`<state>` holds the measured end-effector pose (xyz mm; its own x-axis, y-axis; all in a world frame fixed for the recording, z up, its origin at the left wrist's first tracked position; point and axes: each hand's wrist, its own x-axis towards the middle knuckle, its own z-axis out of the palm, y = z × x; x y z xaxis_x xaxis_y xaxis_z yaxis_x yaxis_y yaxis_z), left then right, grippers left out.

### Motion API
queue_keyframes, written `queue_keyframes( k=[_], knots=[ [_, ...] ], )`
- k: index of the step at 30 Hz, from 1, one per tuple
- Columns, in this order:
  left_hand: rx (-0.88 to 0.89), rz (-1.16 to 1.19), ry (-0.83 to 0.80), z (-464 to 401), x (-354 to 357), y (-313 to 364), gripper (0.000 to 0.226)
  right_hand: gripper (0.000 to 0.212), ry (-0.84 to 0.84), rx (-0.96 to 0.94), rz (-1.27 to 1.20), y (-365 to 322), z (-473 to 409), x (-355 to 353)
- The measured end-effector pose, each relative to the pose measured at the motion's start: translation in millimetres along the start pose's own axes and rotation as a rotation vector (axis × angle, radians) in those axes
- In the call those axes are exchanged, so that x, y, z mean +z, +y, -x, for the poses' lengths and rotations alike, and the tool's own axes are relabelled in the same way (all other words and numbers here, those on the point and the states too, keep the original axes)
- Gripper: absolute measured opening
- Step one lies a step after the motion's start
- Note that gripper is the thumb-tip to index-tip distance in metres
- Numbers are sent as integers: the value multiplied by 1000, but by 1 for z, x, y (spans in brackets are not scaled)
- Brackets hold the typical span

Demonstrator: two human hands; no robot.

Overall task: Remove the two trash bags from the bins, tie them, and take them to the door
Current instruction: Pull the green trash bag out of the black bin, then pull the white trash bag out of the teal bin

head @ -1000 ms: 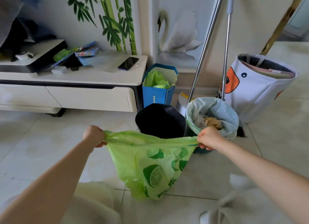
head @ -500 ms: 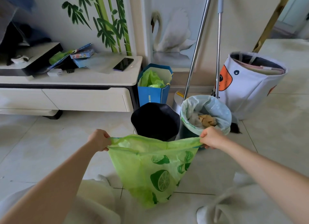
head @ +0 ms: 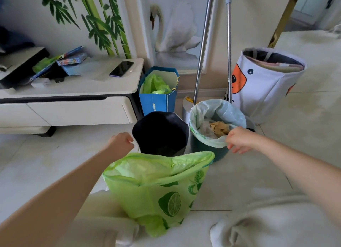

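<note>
A green lime-print trash bag [head: 158, 189] stands on the floor in front of me, its mouth open and neither hand on it. My left hand [head: 120, 143] hovers above its left rim, fingers curled with nothing visible in them. Behind the bag is a black bin [head: 160, 134] with no bag in it. To its right a teal bin [head: 206, 150] holds a pale bag [head: 219, 112] with paper trash inside. My right hand [head: 239, 139] is at the near rim of that pale bag, fingers loosely apart and touching the plastic.
A blue paper bag [head: 156, 101] with green plastic stands by the white TV cabinet [head: 73, 108], which carries a phone [head: 121, 68]. Two metal mop poles [head: 228, 49] lean on the wall. A white fabric basket [head: 263, 84] is at the right. My light trousers fill the bottom.
Both hands let go of the green bag, which dropped to stand on the floor. My right hand moved to the pale bag's rim; my left hand rose beside the black bin.
</note>
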<state>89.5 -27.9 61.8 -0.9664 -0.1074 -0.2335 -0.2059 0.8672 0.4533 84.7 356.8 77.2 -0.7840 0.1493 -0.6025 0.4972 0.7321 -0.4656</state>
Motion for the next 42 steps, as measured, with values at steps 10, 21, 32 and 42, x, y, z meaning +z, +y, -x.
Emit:
queue_keyframes(
  k=[10,21,32,42],
  knots=[
    [190,125,-98,-67,69,125,19,19,14,154,-455,70,-41,-29],
    [76,221,-51,-152,128,189,41,27,-120,266,-740,92,-102,-28],
    [0,-26,-236,-171,160,209,35,36,-61,330,-1036,84,-126,-29],
    [95,165,-63,-170,142,199,34,21,56,189,-1052,65,-127,-59]
  ],
)
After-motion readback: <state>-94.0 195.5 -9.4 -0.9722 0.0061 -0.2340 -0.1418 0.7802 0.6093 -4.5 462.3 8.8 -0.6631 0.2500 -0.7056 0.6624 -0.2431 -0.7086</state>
